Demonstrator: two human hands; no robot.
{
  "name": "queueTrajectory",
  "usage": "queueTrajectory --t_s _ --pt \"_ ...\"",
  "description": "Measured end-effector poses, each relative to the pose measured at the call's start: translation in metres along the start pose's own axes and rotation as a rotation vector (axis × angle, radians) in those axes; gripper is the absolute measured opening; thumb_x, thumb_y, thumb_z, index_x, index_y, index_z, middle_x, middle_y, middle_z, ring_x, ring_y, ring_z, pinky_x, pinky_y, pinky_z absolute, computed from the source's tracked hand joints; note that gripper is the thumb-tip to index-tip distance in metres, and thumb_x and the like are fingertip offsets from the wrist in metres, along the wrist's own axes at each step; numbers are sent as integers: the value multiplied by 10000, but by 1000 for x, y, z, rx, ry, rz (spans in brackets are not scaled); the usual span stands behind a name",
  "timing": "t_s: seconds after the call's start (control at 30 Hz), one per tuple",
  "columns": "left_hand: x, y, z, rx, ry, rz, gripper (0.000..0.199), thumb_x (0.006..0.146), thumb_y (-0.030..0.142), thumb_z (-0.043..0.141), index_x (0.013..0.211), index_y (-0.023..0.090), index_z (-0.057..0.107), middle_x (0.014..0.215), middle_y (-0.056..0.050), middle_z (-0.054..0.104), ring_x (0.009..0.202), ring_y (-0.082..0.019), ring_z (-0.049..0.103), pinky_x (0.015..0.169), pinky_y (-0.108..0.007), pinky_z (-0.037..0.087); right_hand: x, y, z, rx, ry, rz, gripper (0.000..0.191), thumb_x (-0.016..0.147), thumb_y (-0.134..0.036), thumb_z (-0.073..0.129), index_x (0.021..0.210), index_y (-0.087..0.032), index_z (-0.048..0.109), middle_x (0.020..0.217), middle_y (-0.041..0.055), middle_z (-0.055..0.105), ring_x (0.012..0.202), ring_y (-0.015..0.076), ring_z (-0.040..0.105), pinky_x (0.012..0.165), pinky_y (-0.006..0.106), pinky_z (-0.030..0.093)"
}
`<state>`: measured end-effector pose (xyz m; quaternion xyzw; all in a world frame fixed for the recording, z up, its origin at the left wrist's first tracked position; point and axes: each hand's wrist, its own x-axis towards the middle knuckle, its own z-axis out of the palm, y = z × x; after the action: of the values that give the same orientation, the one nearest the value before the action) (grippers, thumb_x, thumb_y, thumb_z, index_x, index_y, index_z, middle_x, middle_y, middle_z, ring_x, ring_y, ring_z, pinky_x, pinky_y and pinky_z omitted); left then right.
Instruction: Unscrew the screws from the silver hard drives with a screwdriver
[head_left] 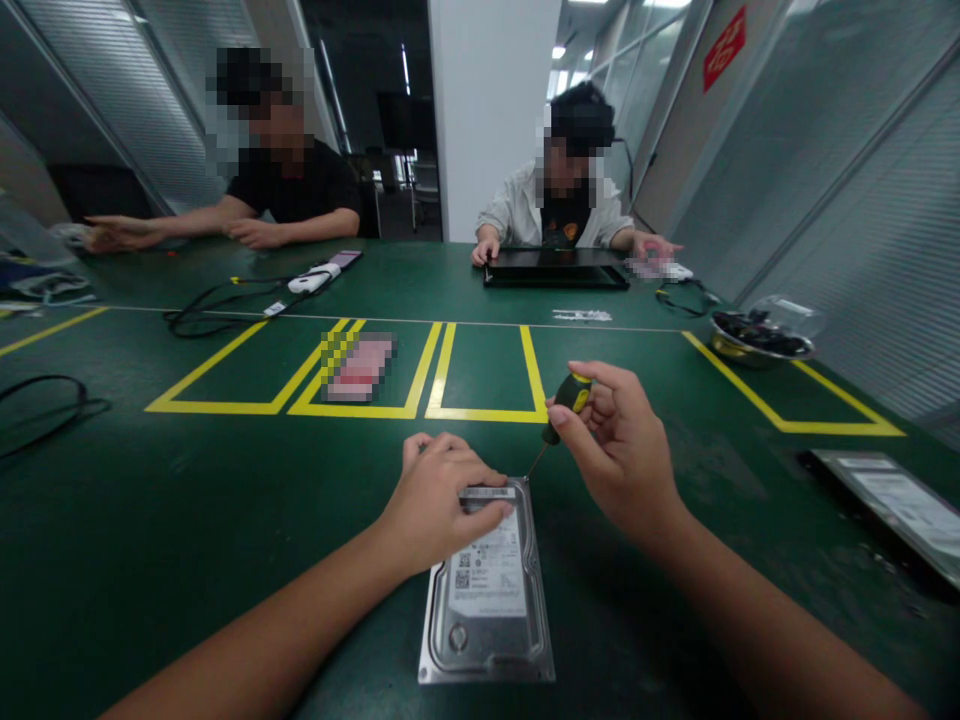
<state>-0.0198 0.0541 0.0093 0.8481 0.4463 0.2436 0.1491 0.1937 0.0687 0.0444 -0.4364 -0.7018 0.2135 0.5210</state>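
A silver hard drive (pixel 487 630) with a white label lies flat on the green table in front of me. My left hand (pixel 442 500) grips its far left part, with the thumb and forefinger over the label and the other fingers curled past the far edge. In my right hand (pixel 619 435) is a screwdriver (pixel 571 392) with a dark green and yellow handle, the fingers wrapped round it. Its thin shaft slants down and its tip meets the drive's far right corner. Whether a screw sits under the tip is too small to tell.
Another hard drive (pixel 892 500) lies at the right. Beyond it stands a metal bowl (pixel 761 340) of dark parts. Yellow tape (pixel 487 414) marks boxes, one holding a blurred pink item (pixel 361 368). Cables and a power strip (pixel 315 278) lie farther back. Two people sit opposite, one holding a black panel (pixel 555 270).
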Motion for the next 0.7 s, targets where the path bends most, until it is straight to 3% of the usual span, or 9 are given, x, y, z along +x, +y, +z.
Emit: queueTrajectory --t_s 0.23,0.53,0.7 --pt "0 0 0 -2 -4 0 181 824 431 699 968 331 745 945 29 743 987 -256 553 850 -435 214 3 -9 -5 -57 -15 -120 296 890 -304 644 1176 -308 567 963 -1 554 668 106 533 604 293 476" --pt "-1 0 0 -14 -15 -13 197 826 439 685 974 327 750 954 11 741 987 -269 546 862 -442 221 6 -29 -11 -142 -49 -167 213 899 -206 611 1109 -240 626 834 -23 590 640 94 521 570 267 431" --pt "-1 1 -1 -24 -19 -21 195 866 423 634 986 323 750 970 7 740 988 -265 552 867 -448 235 6 -30 -11 -106 -41 -190 195 880 -234 654 1075 -222 645 961 5 607 692 98 524 606 276 447"
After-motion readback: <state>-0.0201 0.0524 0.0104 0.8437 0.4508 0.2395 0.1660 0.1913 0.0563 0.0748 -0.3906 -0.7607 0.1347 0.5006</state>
